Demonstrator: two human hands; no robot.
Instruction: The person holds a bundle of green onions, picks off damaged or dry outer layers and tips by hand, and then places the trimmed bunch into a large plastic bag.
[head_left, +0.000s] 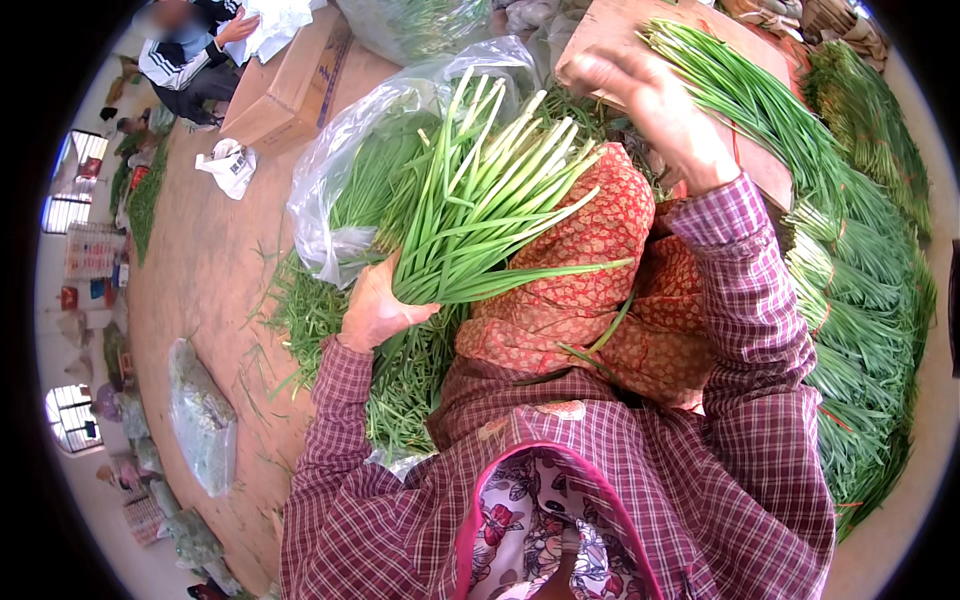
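Observation:
My left hand (386, 304) is closed round the leafy part of a loose bunch of long green stalks with pale ends (480, 217), which fan out up and to the right. My right hand (645, 105) is raised and slightly blurred, in front of a flat board (757, 169). I see nothing held in it. On the board lies a bundle of green stalks (720, 71), just right of that hand. Behind the bunch, a clear plastic bag (330, 172) stands open with more greens inside. A few loose stalks lie on my lap.
Tied bundles of greens (862, 322) are piled along the right. Loose trimmings (412, 382) lie below my left hand. A cardboard box (289, 90) and a white bag (231, 166) are at the upper left, near a seated person (191, 67). A filled plastic bag (201, 420) lies on the floor.

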